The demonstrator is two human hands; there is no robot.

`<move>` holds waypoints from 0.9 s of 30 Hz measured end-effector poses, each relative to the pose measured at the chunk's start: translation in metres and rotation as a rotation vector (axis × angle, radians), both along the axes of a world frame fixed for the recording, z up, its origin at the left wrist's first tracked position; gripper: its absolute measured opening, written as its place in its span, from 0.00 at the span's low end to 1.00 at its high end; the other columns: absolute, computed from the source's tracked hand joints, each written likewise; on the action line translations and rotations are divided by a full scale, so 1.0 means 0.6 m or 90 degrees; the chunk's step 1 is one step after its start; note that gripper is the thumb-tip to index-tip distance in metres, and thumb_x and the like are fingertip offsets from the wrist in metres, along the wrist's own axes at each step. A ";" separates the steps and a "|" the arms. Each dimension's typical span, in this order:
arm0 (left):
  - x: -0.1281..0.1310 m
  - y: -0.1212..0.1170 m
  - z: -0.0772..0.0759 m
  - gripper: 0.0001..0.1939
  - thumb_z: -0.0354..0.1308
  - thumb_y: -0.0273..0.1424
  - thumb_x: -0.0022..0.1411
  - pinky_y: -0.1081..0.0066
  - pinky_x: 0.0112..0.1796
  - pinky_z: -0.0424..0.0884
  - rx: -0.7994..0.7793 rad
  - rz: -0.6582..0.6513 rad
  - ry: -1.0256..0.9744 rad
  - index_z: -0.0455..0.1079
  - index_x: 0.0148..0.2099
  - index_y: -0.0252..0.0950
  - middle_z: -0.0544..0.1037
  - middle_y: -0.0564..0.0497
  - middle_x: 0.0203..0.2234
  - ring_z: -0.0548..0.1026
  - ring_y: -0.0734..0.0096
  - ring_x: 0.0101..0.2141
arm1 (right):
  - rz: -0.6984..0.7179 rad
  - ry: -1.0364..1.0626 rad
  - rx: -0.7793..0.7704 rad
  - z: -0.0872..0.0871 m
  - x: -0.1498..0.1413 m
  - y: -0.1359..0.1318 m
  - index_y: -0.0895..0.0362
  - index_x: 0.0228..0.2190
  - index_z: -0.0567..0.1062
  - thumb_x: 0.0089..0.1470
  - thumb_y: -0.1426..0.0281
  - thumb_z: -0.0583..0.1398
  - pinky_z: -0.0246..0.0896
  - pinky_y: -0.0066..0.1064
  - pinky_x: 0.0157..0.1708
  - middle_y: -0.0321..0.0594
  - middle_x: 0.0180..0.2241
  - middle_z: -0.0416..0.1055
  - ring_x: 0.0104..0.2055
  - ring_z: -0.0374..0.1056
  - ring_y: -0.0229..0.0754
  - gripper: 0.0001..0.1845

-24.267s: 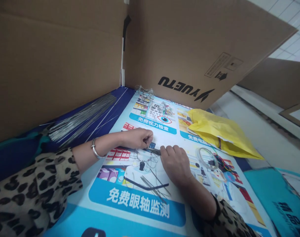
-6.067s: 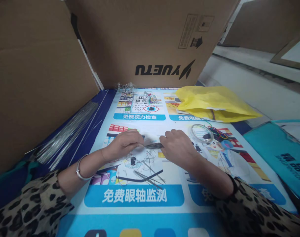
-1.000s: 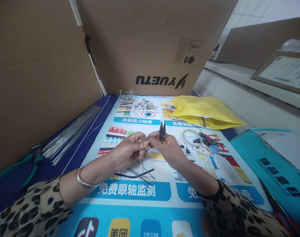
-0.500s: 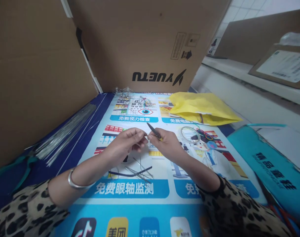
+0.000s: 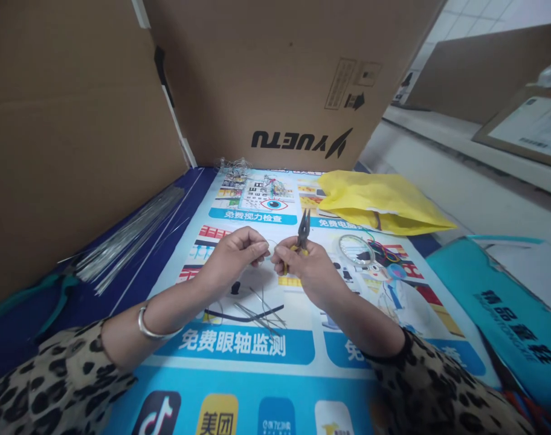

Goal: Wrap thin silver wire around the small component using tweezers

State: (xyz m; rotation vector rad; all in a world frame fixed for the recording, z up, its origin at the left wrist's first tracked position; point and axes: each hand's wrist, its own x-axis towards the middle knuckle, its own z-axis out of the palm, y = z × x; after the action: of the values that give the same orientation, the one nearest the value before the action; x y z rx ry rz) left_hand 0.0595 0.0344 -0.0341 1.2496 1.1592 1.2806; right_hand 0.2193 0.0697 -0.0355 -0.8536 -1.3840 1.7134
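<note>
In the head view, my left hand (image 5: 239,257) pinches thumb and fingertips together on a thin wire (image 5: 272,241), which curves across the small gap to my right hand. My right hand (image 5: 314,269) is closed around small needle-nose pliers (image 5: 304,226) with dark jaws and yellow handles. The jaws point up and away, a little apart, with nothing visible between them. Below my hands, several short cut wires (image 5: 260,314) lie on the printed sheet (image 5: 298,302).
A bundle of long silvery wires (image 5: 130,235) lies at left near teal-handled scissors or pliers (image 5: 58,302). Tangled wire pieces (image 5: 234,169) sit at the back. A wire coil (image 5: 356,249), yellow bag (image 5: 379,202) and teal box (image 5: 497,296) are at right. Cardboard (image 5: 266,78) stands behind.
The pliers have turned in my right hand, from tilting up-left to pointing nearly straight up. My hands stay close together. The view has shifted slightly to the left.
</note>
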 end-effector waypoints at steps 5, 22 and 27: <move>0.001 -0.003 0.005 0.09 0.56 0.35 0.57 0.76 0.27 0.63 0.012 0.010 0.084 0.67 0.33 0.34 0.70 0.56 0.22 0.65 0.79 0.24 | -0.022 -0.003 0.010 -0.003 -0.005 -0.006 0.57 0.25 0.70 0.42 0.63 0.64 0.59 0.29 0.28 0.33 0.21 0.69 0.23 0.63 0.33 0.11; -0.001 -0.005 0.001 0.11 0.55 0.34 0.56 0.77 0.23 0.60 0.045 0.048 0.191 0.62 0.27 0.34 0.67 0.57 0.19 0.63 0.80 0.20 | -0.094 -0.315 0.258 -0.004 -0.004 -0.015 0.55 0.26 0.72 0.44 0.67 0.59 0.58 0.29 0.30 0.33 0.24 0.71 0.28 0.64 0.36 0.05; 0.016 -0.012 -0.008 0.11 0.55 0.34 0.57 0.78 0.23 0.60 0.050 0.078 0.123 0.60 0.27 0.34 0.66 0.58 0.18 0.63 0.81 0.20 | -0.126 -0.260 0.238 -0.006 -0.013 -0.022 0.56 0.24 0.71 0.45 0.65 0.58 0.58 0.28 0.30 0.33 0.23 0.69 0.27 0.64 0.36 0.06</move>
State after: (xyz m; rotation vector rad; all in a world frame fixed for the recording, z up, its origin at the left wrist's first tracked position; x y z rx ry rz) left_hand 0.0689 0.0274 -0.0392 1.4031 1.3513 1.3285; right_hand 0.2117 0.0564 -0.0391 -1.1171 -1.7508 1.1168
